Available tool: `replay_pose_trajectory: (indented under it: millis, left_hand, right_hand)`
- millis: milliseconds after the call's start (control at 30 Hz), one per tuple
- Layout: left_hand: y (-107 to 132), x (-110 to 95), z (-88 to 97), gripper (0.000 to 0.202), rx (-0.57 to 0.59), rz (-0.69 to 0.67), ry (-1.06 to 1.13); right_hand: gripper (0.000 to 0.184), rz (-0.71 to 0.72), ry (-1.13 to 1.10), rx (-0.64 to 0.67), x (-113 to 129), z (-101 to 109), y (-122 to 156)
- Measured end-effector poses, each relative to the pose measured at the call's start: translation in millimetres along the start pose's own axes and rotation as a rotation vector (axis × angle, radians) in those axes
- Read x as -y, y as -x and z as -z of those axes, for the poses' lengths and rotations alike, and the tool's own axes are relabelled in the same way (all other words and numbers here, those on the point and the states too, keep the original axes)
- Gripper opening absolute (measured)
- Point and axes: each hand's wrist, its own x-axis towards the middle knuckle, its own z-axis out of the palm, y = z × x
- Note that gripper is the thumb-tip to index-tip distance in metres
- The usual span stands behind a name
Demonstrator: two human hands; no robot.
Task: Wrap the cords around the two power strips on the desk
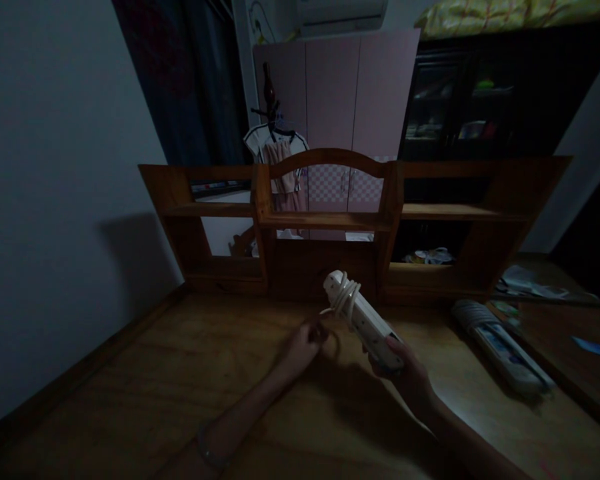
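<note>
Here's the white power strip [373, 330], right of centre and tipped up above the counter [155, 373], its long axis slanting from near right to far left. And that's the relation that counts: the pale cord [349, 300] sits in several coils around the far-left end, the end that faces the other hand, while the near-right end is bare of coils and sits in a grip.

That grip belongs to the right hand [410, 373], closed firmly around the strip's near end, thumb across the top, fingers underneath. Over to the left hand [300, 347], the nearer of the two to the coils: it's just left of them and a little nearer, arm reaching in from the near left, fingers curled in rather than spread. A short tail of cord points its way, and a thin, blurred loop bows out beside the fingertips. Are they pinching it? Too blurred and dark; can't tell.

Moving outward, a second strip [505, 353] lies on the counter at the right, well apart from both hands, with grey cord wound around its far end. At the far edge stands the wooden shelf unit [325, 220], spanning behind it all.
</note>
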Motion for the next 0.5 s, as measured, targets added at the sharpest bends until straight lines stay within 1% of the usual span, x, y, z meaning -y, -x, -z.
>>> replay_pose_trajectory:
  millis: [100,200,333,400,500]
  left_hand:
    - [5.5,-1.9,-5.5,0.046,0.061,-0.045,-0.151]
    - [7.6,-7.4,-3.0,0.052,0.086,-0.070,-0.295]
    - [14.0,-19.4,0.2,0.062,0.098,-0.153,-0.404]
    - [18.6,-26.2,-1.2,0.058,0.106,-0.172,-0.402]
    - [22.7,-34.4,-4.3,0.043,0.090,-0.203,-0.354]
  right_hand:
    - [0.043,-0.070,-0.049,0.016,5.2,-7.6,7.5]
    - [0.044,-0.124,-0.063,0.031,4.1,-12.3,10.9]
    - [0.051,-0.081,0.042,0.097,-6.7,-12.3,8.5]
    - [0.058,-0.047,0.115,0.111,-11.8,-12.4,6.7]
    - [0.060,0.036,0.223,0.113,-12.9,-15.9,6.9]
